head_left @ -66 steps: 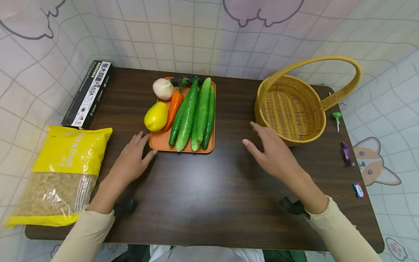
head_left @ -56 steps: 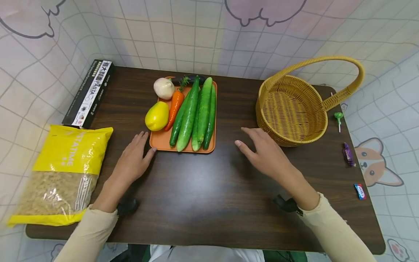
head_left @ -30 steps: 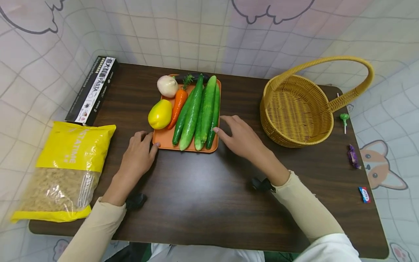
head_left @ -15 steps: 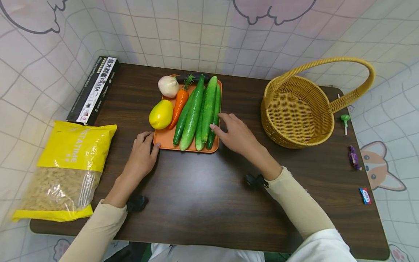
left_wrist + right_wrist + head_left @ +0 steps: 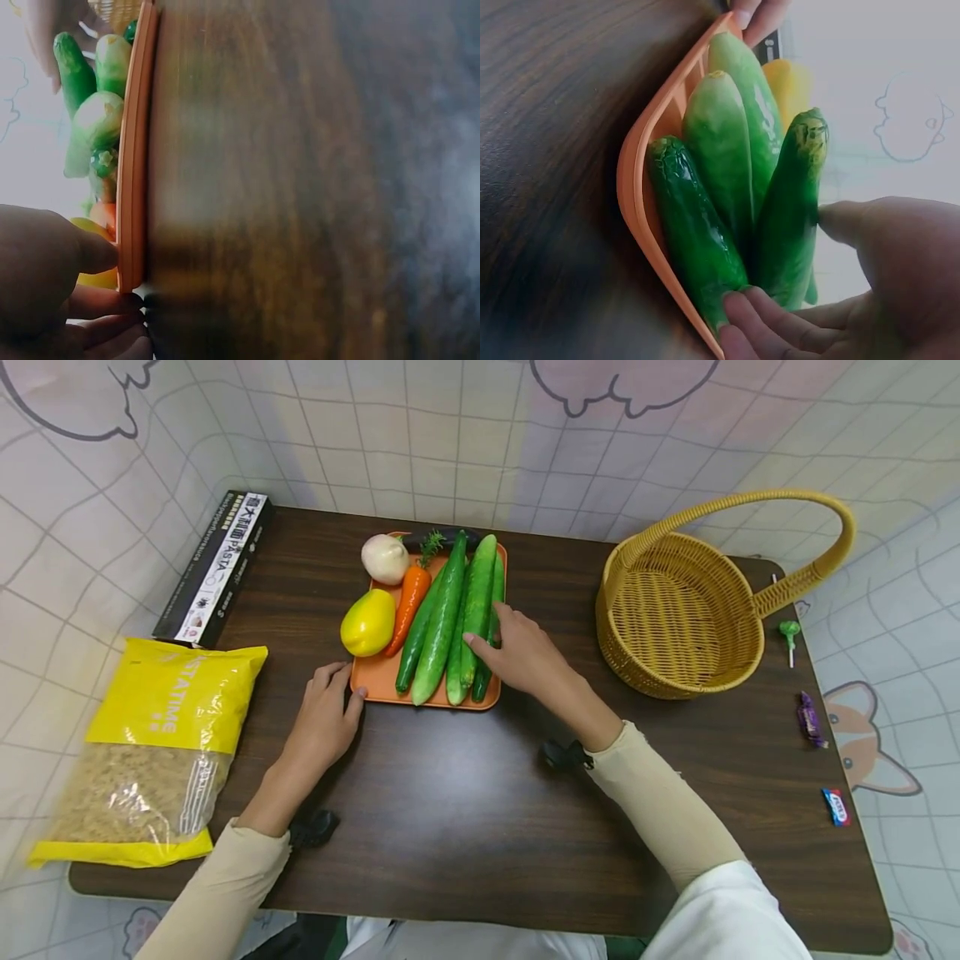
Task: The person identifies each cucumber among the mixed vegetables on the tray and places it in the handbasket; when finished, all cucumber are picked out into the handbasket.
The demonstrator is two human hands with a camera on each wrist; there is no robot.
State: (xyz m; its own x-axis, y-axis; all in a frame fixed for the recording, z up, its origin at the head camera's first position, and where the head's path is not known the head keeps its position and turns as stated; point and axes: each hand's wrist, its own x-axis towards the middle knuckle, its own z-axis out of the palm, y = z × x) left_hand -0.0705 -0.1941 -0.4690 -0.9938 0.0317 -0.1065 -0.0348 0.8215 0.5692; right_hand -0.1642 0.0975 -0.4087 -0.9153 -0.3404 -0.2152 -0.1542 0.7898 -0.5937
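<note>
An orange tray [image 5: 380, 678] holds several green cucumbers [image 5: 438, 622], a carrot [image 5: 408, 602], a white turnip [image 5: 385, 559], a yellow mango-like fruit [image 5: 367, 623] and a dark eggplant [image 5: 457, 537] at the back. My left hand [image 5: 322, 718] grips the tray's near left corner, thumb at the front rim and fingers bent along the side. My right hand [image 5: 528, 652] reaches over the tray's right side. In the right wrist view its thumb [image 5: 840, 221] touches one flank of the upper cucumber [image 5: 791, 202], while the fingertips [image 5: 739, 304] sit at the other flank, beside the rightmost cucumber [image 5: 690, 225].
To the right stands a yellow wicker basket [image 5: 675, 681] with a tall handle. Along the right table edge lie a green lollipop [image 5: 790, 631], a purple-wrapped candy [image 5: 810, 720] and a small blue-red packet [image 5: 836, 807]. At left are a yellow pasta bag [image 5: 168, 693] and a black pasta box [image 5: 213, 568].
My right hand has moved left from near the basket onto the tray's right side, its thumb and fingers coming around the upper cucumber. My left hand keeps to the tray corner.
</note>
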